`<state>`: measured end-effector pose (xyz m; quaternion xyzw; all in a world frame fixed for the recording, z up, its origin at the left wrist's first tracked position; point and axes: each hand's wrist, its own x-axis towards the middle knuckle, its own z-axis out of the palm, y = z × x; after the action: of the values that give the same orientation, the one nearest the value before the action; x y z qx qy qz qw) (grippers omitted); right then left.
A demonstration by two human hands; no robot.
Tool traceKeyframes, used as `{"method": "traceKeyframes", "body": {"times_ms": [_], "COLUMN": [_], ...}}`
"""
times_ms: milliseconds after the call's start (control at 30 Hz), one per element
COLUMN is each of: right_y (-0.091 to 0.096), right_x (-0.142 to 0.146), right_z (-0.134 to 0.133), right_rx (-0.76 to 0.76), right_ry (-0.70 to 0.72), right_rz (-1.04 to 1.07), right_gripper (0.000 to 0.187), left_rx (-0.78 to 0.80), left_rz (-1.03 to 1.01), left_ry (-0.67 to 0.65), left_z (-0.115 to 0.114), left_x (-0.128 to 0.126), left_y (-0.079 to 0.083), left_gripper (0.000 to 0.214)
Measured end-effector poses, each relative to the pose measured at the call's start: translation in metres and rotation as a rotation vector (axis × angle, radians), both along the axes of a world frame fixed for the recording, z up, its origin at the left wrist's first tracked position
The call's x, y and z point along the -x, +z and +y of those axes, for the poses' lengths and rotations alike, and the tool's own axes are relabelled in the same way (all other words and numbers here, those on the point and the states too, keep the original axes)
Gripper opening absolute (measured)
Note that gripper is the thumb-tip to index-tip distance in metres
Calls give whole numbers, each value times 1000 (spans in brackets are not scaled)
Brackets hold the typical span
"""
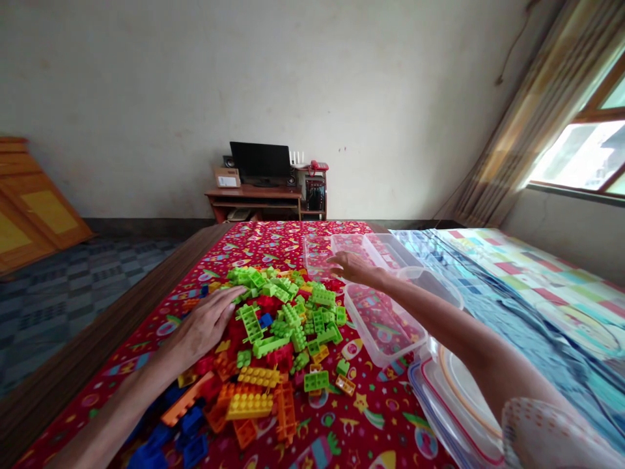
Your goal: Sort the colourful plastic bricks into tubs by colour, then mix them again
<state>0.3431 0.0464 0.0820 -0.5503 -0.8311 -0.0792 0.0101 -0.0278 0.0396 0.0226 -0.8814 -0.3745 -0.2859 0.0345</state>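
Observation:
Beneath the stretched fingers of my left hand (211,322) lies the left side of a heaped pile of plastic building bricks. Light green bricks (291,319) make up most of the heap. Yellow bricks (250,405), orange bricks (285,412) and blue bricks (194,422) lie nearer to me, with some red ones among them. My right hand (355,270) reaches over a clear plastic box (317,246) behind the pile, fingers slightly apart and nothing visible in them. Under my right forearm is another clear plastic box (378,355), partly hidden by the arm.
Clear lids with coloured rims (430,404) lie stacked at the right. A red patterned cloth (351,426) covers the table. To the right is a bed with a blue and checked cover (551,280). A desk (254,191) with a monitor (260,161) stands by the wall.

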Motion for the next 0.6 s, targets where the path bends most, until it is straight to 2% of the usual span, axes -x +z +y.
{"method": "traceKeyframes", "body": {"times_ms": [67,100,200,267,333,433,500,600], "right_y": [13,20,38,42,38,22,11,2], "right_x": [-11,-18,-44,-62,-78,-96,-103,-108], "right_z": [-14,-24,-61,-87,-110,-134,-141,-143], "right_rx": [-40,-47,-29,-30,3,33,60,152], "right_ry": [27,-4,-249,-336,-354,-362,-367,-393], "right_rz": [77,82,-75,-172,-213,-193,-173,-137], "right_gripper": [34,34,35,39,40,35,33,40], "left_rx": [6,10,16,14,12,10,8,1], "left_rz": [9,13,11,7,8,13,12,10], "left_ry": [1,2,4,2,1,4,0,-6], "left_z": [-1,-1,0,1,3,4,4,4], "left_x": [0,0,0,1,2,2,2,1], "left_y": [1,2,0,-2,-3,-4,-4,-3], "left_gripper": [56,55,53,54,54,52,53,55]}}
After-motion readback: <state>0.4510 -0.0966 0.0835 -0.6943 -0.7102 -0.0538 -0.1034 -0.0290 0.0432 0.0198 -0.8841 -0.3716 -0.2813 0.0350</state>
